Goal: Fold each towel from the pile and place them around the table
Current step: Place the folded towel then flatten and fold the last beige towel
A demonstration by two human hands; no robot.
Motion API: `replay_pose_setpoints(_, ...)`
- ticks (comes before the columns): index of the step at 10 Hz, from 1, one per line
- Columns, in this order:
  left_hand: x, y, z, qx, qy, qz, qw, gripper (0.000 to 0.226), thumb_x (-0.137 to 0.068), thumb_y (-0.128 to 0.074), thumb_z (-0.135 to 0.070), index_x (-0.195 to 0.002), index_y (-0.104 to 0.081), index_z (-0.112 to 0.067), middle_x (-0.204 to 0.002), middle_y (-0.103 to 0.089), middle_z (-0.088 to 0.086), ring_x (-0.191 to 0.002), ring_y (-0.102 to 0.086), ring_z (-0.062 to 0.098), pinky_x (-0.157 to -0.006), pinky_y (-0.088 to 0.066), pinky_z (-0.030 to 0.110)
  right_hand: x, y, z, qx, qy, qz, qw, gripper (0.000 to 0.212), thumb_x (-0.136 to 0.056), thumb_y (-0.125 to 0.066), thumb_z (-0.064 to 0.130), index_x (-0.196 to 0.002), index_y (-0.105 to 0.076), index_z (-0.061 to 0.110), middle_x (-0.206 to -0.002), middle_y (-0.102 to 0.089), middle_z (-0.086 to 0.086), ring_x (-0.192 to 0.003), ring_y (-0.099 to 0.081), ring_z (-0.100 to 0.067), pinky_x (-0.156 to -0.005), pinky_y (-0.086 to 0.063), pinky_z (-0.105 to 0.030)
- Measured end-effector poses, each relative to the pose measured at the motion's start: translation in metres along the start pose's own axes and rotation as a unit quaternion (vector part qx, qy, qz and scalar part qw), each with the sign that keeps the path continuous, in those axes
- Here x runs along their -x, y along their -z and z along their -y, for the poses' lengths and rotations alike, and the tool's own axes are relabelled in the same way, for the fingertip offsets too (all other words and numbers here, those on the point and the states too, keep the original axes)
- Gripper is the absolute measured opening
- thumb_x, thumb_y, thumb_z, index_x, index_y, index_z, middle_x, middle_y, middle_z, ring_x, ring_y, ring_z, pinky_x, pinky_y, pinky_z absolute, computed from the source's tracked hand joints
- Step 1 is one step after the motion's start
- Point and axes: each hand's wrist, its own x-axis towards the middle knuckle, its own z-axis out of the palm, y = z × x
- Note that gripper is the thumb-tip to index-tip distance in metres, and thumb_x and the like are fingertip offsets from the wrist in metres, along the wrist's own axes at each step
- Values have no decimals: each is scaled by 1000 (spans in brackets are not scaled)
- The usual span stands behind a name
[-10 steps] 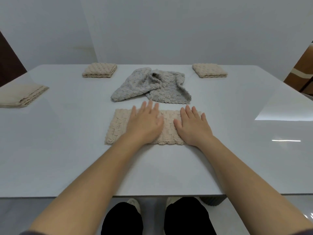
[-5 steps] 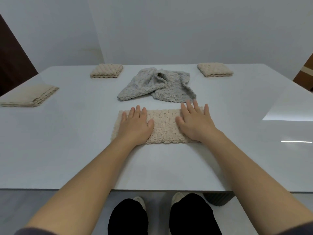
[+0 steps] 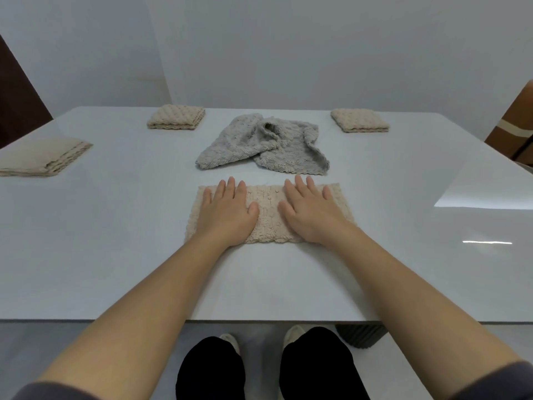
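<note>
Centrally, a glossy white table (image 3: pixel 115 255) fills most of the frame. At mid-frame lies a beige towel (image 3: pixel 268 215), folded into a flat strip with its long axis running left to right, parallel to the table's near edge. Just above it in the frame, not touching it, is a crumpled grey towel (image 3: pixel 259 145), unfolded and bunched. A folded beige towel (image 3: pixel 37 157) sits at the left edge of the frame. Both forearms reach up from the bottom corners of the frame. The left hand (image 3: pixel 226 215) lies palm-down on the strip's left half, fingers straight and slightly spread, gripping nothing. The right hand (image 3: pixel 310 212) is flat on the right half in the same pose. Two smaller folded squares lie along the table's upper edge, one at upper left (image 3: pixel 176 120) and one at upper right (image 3: pixel 359 119).
</note>
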Motion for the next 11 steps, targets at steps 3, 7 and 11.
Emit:
replay_pose_setpoints(3,-1,6,-4,-10,13,12,1000,62,-101,-12,-41,-156,1,-15,-163,9,7,-149,10,22,-120,7,47,2,-6,-16,31,-36,-16,999,62,-102,-15,45,-156,-3,16,-164,3,-6,-150,7,-24,-120,5,-48)
replay_pose_setpoints(7,4,2,-37,10,-69,14,998,59,-102,-13,-38,-156,-1,-17,-163,6,1,-150,8,17,-121,6,45,0,-9,-16,39,-39,-24,998,63,-102,-16,44,-156,-4,15,-164,1,-6,-151,5,-23,-120,4,-48)
replay_pose_setpoints(11,5,9,24,10,-16,31,999,63,-102,-12,-46,-156,2,-17,-163,10,3,-150,10,19,-121,4,45,3,-7,-16,37,-36,-21,998,63,-102,-15,44,-156,-4,15,-164,2,-5,-151,6,-23,-120,4,-48)
